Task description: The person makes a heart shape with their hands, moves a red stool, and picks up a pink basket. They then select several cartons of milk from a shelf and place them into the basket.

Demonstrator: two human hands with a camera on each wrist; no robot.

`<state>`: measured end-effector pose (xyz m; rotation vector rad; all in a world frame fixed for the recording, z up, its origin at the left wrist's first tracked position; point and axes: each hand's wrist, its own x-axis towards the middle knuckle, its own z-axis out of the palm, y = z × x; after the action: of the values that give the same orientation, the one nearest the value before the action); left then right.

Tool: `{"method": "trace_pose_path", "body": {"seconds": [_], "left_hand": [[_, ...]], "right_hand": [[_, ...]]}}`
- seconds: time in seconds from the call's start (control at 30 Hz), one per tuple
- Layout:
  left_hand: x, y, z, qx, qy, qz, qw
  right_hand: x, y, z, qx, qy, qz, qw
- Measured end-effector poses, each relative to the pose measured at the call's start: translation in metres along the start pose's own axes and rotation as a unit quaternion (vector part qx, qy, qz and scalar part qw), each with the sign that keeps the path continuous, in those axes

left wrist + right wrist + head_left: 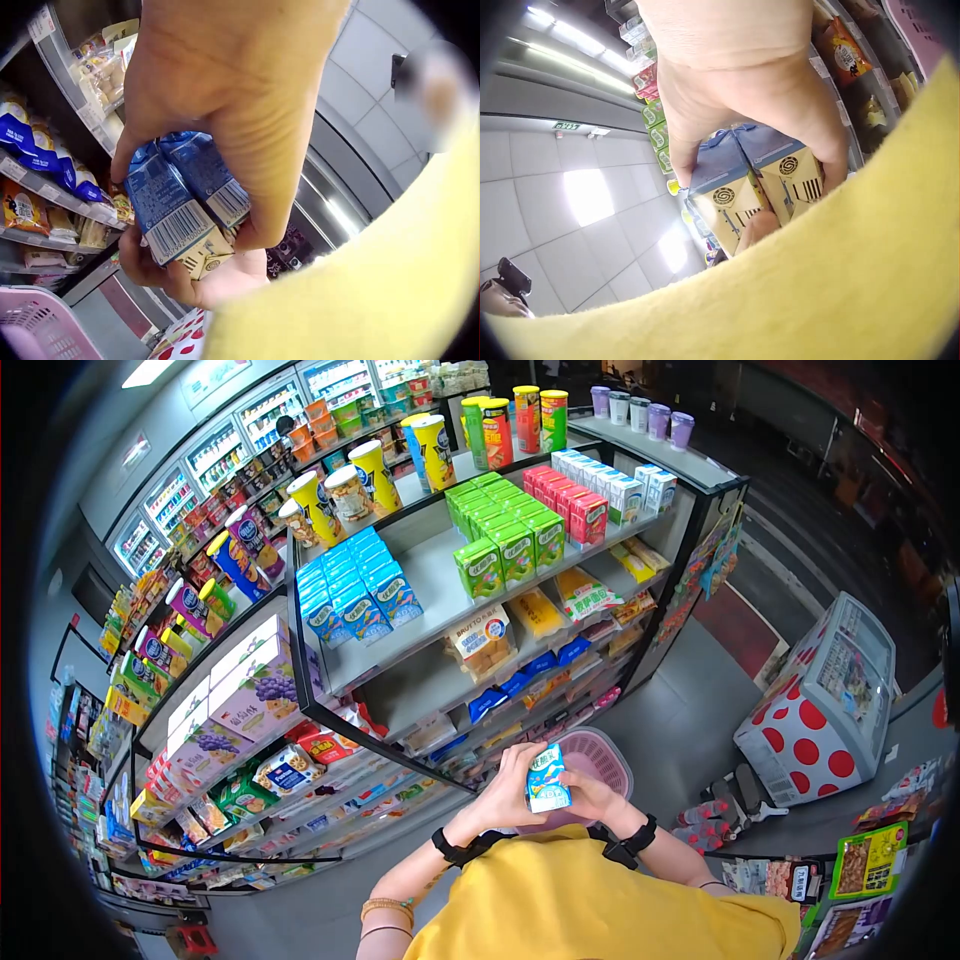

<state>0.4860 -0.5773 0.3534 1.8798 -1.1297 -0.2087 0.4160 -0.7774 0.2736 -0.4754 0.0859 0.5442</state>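
Two small blue drink cartons (161, 195) stand side by side, held between both hands in front of the yellow shirt. My left hand (503, 792) grips them from the left, its thumb and fingers spread around their sides in the left wrist view. From the right, my right hand (592, 797) grips the same pair, with fingers around the far side. The head view shows the printed face of one carton (546, 778); the cream ends of both appear in the right wrist view. Below the hands is a pink basket (612, 752), partly hidden by them.
Ahead, the shelf unit's top tier carries rows of blue cartons (362, 588), green cartons (510, 525) and red cartons (583, 510), with bagged snacks (480, 643) below. A red-dotted chest freezer (815, 730) stands right. Purple-white boxes (225, 700) line the left shelf.
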Motion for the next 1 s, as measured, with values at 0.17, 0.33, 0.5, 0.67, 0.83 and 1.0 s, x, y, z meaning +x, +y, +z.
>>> {"method": "trace_pose_path", "body": {"seconds": [0.17,0.33,0.5,0.67,0.83,1.0], "left_hand": [[-0.007,0.000,0.002,0.000,0.007,-0.001,1.000],[-0.012,0.002,0.003,0.003,0.012,-0.007,1.000],[-0.018,0.002,0.006,0.005,0.035,-0.022,0.999],[-0.021,0.001,0.007,0.024,0.025,-0.025,0.999],[-0.027,0.001,0.012,0.036,0.013,-0.057,0.998],[-0.032,-0.004,0.007,0.036,-0.008,-0.030,0.999]], "right_hand": [[-0.001,0.005,0.000,-0.009,0.002,-0.006,1.000],[-0.002,0.011,-0.004,-0.011,0.008,0.007,1.000],[-0.005,0.013,0.000,-0.006,0.007,0.032,0.999],[-0.002,0.020,-0.009,-0.065,0.030,0.008,0.997],[0.000,0.020,-0.012,-0.125,0.061,0.018,0.990],[-0.007,0.019,-0.008,-0.094,0.051,0.035,0.994]]}}
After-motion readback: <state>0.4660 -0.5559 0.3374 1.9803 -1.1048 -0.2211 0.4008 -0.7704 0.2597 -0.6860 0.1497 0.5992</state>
